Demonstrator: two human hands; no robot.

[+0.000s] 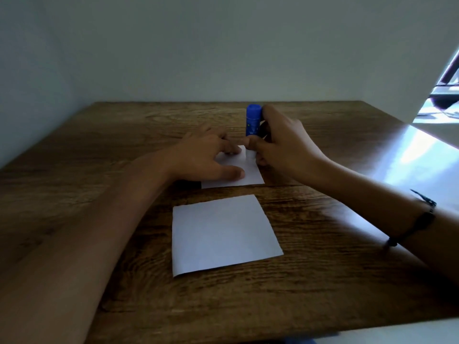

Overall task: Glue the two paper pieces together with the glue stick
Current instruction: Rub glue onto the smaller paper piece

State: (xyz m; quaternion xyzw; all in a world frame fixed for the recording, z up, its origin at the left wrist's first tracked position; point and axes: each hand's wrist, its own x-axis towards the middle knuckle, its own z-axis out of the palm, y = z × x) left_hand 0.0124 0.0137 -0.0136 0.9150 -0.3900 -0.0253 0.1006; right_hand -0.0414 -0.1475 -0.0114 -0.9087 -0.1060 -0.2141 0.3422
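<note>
Two white paper pieces lie on the wooden table (pixel 323 281). The nearer paper piece (pixel 223 234) lies flat and untouched in the middle. The farther paper piece (pixel 250 175) is partly covered by my hands. My left hand (pixel 206 157) rests flat on it with spread fingers, pinning it down. My right hand (pixel 283 142) grips a blue glue stick (pixel 253 121), held upright with its lower end at the paper's far right edge. The stick's tip is hidden behind my fingers.
A pale wall runs behind the table's far edge. At the right a bright white surface (pixel 427 155) adjoins the table, with a dark object (pixel 447 95) at the upper right. My right wrist wears a dark bracelet (pixel 419 219).
</note>
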